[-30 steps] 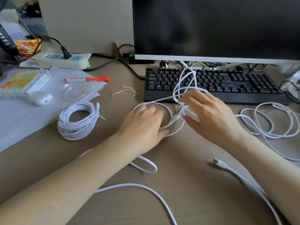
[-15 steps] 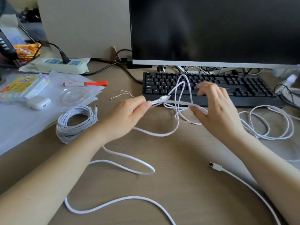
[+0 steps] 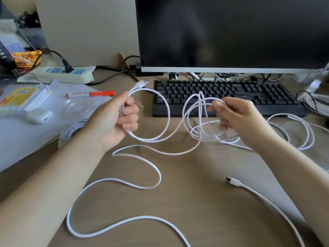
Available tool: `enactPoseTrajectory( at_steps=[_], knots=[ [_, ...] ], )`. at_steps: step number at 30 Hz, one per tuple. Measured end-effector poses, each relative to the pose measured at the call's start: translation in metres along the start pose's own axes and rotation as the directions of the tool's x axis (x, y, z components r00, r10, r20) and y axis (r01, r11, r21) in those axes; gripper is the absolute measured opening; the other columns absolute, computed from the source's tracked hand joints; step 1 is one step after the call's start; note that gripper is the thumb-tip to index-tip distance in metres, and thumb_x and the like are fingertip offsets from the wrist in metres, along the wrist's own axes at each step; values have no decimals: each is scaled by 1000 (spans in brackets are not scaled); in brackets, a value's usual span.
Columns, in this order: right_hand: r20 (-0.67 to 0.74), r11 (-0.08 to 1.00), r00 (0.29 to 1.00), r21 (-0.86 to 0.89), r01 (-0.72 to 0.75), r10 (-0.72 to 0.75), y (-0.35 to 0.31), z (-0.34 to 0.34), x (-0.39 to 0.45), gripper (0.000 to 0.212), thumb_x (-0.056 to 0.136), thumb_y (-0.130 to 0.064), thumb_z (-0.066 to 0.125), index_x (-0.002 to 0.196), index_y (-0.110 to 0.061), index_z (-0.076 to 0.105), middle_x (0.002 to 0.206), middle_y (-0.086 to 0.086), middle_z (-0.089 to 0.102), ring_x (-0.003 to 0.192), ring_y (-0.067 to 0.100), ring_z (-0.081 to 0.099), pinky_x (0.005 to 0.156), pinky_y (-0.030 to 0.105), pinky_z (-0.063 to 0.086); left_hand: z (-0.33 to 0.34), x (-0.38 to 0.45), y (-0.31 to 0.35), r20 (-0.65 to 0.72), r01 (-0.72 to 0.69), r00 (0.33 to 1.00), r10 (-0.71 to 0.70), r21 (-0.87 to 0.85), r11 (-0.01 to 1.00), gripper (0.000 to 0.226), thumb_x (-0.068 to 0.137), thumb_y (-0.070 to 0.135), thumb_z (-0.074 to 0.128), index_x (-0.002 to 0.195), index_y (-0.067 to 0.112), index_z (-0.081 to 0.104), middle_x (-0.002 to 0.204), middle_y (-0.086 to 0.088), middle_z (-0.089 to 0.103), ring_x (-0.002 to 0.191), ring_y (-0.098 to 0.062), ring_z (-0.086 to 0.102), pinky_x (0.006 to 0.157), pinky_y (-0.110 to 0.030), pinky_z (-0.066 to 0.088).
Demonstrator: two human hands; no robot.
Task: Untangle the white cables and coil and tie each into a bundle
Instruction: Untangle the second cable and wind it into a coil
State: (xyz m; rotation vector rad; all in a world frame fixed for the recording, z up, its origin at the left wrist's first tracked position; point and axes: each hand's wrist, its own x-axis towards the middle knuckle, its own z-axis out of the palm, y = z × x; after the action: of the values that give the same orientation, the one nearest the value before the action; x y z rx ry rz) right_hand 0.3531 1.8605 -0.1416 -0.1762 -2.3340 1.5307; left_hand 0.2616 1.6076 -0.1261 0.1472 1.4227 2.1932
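Left hand: our left hand (image 3: 119,120) is raised off the desk (image 3: 204,202) at about 9 o'clock of the frame centre, fingers curled round the white cable (image 3: 165,111). It grips two passes of the cable together, so one loop stands out toward 3 o'clock; we judge this the start of a coil.
Plug end: the connector (image 3: 140,85) sticks out above the fist toward 1 o'clock, likely kept free so the coil begins from a known end.
Right hand: our right hand (image 3: 236,118) is at 3 o'clock, fingers bent, pinching strands of the tangle (image 3: 201,122) between thumb and fingertips. We judge it is lifting the snarl so the crossings can be read.
Tangle: several loops cross between the two hands, in front of the keyboard (image 3: 222,93); which strand passes over which we cannot tell.
Slack: the cable runs down from the left hand and snakes over the desk toward 7 o'clock.
Loose end: a USB-C plug (image 3: 233,181) lies at 5 o'clock, untouched, its lead running off the lower edge.
More loops: further white loops (image 3: 292,132) lie at 3 o'clock beyond the right wrist.
Finished bundle: a coiled bundle (image 3: 69,132) sits at 9 o'clock, partly hidden by the left forearm.
Stage: untangling not done; coiling barely begun, by our judgement.
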Motion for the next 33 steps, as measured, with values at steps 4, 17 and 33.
enactPoseTrajectory(
  at_steps=[4, 17, 33],
  knots=[
    [48, 999, 998, -10, 41, -40, -9, 6, -4, 24, 97, -20, 50, 80, -14, 65, 53, -3, 44, 48, 13, 37, 52, 33, 41, 14, -15, 7, 174, 67, 984, -45, -122, 990, 16, 92, 24, 46, 98, 19, 60, 66, 4, 57, 32, -1, 30, 35, -10, 33],
    [228, 961, 946, 202, 187, -231, -50, 26, -33, 16, 96, -7, 46, 94, -7, 62, 62, 10, 52, 57, 21, 46, 58, 27, 44, 35, -25, -33, 289, -470, 861, 419, 766, 439, 16, 86, 23, 66, 102, 27, 66, 77, 7, 61, 49, -10, 41, 50, -16, 37],
    [426, 910, 902, -343, 231, -68, -38, -5, -17, 43, 74, -60, 49, 73, -21, 67, 63, -1, 61, 50, 4, 43, 52, 17, 36, 19, -10, -25, 18, -270, 955, 297, 472, 839, 21, 97, 15, 49, 83, 5, 62, 73, -9, 55, 61, -10, 60, 74, -32, 59]
  ],
)
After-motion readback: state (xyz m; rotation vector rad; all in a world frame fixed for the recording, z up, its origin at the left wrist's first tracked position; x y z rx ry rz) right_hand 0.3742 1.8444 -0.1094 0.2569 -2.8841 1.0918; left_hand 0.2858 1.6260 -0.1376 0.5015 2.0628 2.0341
